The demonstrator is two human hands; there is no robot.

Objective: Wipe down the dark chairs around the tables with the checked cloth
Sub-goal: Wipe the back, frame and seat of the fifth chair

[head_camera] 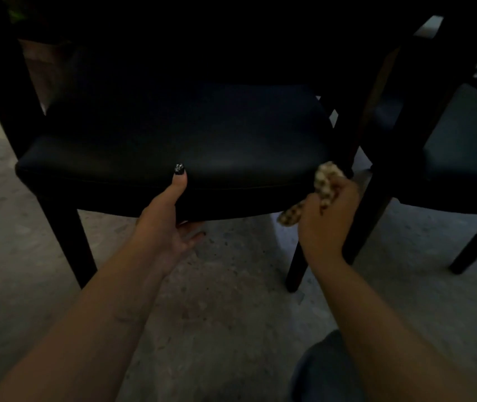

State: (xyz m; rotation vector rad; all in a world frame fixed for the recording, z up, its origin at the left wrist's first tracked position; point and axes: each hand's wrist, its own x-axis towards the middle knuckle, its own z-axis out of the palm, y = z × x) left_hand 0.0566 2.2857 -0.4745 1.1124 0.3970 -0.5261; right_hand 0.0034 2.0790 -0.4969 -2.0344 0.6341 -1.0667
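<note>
A dark chair with a padded seat fills the middle of the head view, its back lost in shadow. My left hand grips the seat's front edge, thumb on top and fingers underneath. My right hand is closed around the bunched checked cloth at the seat's front right corner, next to the front right leg. Part of the cloth hangs out below my fist on the left.
A second dark chair stands close on the right, its legs near the first chair's right leg. The floor is speckled grey concrete. My knee in blue fabric shows at the bottom. The scene is very dim.
</note>
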